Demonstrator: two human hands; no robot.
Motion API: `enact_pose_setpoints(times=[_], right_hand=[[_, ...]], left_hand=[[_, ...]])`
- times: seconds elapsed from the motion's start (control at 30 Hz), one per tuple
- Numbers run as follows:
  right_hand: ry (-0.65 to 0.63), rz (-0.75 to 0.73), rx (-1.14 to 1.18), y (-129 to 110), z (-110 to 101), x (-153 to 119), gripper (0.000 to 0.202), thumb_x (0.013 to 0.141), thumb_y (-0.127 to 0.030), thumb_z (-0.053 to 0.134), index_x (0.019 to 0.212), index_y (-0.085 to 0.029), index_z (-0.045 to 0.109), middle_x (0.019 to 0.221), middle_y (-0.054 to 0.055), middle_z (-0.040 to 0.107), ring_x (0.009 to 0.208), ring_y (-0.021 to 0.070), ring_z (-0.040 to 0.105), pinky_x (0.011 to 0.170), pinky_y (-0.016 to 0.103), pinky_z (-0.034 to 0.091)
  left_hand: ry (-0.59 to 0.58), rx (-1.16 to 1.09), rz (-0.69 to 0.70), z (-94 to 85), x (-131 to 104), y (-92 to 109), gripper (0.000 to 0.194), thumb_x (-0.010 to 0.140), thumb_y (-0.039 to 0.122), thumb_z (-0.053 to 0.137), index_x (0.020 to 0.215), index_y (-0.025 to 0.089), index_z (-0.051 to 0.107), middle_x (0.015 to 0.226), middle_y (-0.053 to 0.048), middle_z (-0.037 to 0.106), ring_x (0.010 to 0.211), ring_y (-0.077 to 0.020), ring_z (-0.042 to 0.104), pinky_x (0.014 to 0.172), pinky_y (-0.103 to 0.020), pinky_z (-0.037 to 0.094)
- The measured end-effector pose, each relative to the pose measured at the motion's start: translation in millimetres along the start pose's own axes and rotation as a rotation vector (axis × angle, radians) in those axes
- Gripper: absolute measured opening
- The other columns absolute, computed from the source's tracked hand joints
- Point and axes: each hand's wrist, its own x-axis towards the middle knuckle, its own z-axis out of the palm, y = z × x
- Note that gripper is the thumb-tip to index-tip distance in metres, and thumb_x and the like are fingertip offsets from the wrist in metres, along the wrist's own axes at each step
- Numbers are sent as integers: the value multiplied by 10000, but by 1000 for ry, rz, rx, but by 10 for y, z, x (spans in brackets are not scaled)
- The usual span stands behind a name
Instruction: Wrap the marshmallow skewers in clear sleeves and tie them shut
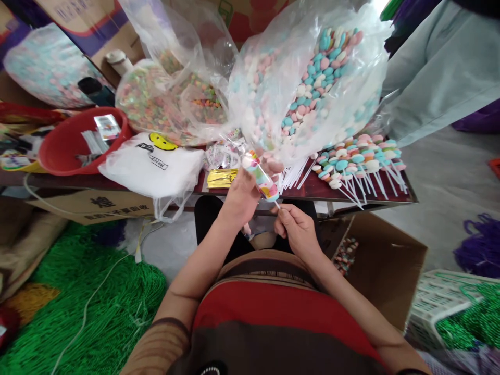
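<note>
From my feed: three big clear candy bags (312, 78) slump on the dark table (351, 190); a white bag (154, 164) shows a yellow smiley, its print unreadable; left hand (240, 195) wraps the wrapped lollipop (262, 179) just above the table edge; right hand (295, 229) pinches its stick shut.

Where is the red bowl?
In the head view, the red bowl sits at the table's left end, beside the white smiley-face bag.

Dark red table (312, 188) bears a red basin (74, 143), white bag (154, 164), candy bags (304, 83) and lollipops (359, 156).
</note>
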Motion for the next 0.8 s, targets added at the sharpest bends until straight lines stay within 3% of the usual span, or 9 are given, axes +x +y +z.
enact_pose_setpoints(times=[0.1,0.27,0.4,0.5,0.63,0.73,0.77,0.8], right_hand=[[5,-8,-14,0,24,7,358,937,-544,597,885,-195,658,480,-89,443,436,70,356,461,226,281],[76,17,-40,-54,40,63,410,906,-609,608,933,-204,662,492,-96,426,433,74,336,459,232,307],[27,53,-94,-132,20,60,520,831,-715,630,845,-195,636,565,-49,551,475,83,451,485,227,381],[19,75,-91,-67,41,94,612,840,-792,537,683,-200,544,509,-33,535,429,78,430,452,223,360],[-47,28,-136,54,5,236,670,881,-814,422,653,-195,537,472,-32,489,390,73,412,422,214,332],[-76,-120,-282,-200,-241,283,572,915,-727,478,915,-186,664,587,-20,585,428,88,463,438,220,375],[-33,-204,-333,-391,-382,288,508,915,-670,537,1022,-195,680,674,-4,635,460,96,489,453,231,402],[96,-294,-352,-637,-551,292,439,917,-599,583,1114,-216,668,750,7,670,478,102,498,472,246,433]], left_hand=[[23,31,-23,45,-30,-44,437,794,547,776,1065,233,638,799,-1,702,1012,-205,718,873,-322,555],[-1,40,-150,36,-177,-333,468,819,598,728,1027,192,624,842,-44,745,934,-197,733,831,-305,575],[113,78,-158,32,-189,-314,512,780,608,757,1048,190,633,854,-51,760,842,-190,728,745,-286,589],[155,175,-239,50,-142,-297,488,768,593,764,1033,192,678,886,-59,771,816,-199,722,694,-277,587],[104,315,-295,90,-25,-314,474,697,622,783,849,174,750,745,-78,741,805,-277,721,688,-345,598],[90,372,-196,108,48,-257,476,665,654,789,753,188,751,755,-73,741,877,-302,713,814,-387,591],[91,391,-158,103,64,-236,487,666,671,782,734,190,746,804,-73,753,924,-303,705,872,-389,575],[91,412,-128,94,73,-222,499,673,688,771,721,192,741,852,-71,763,964,-299,694,916,-380,553]])
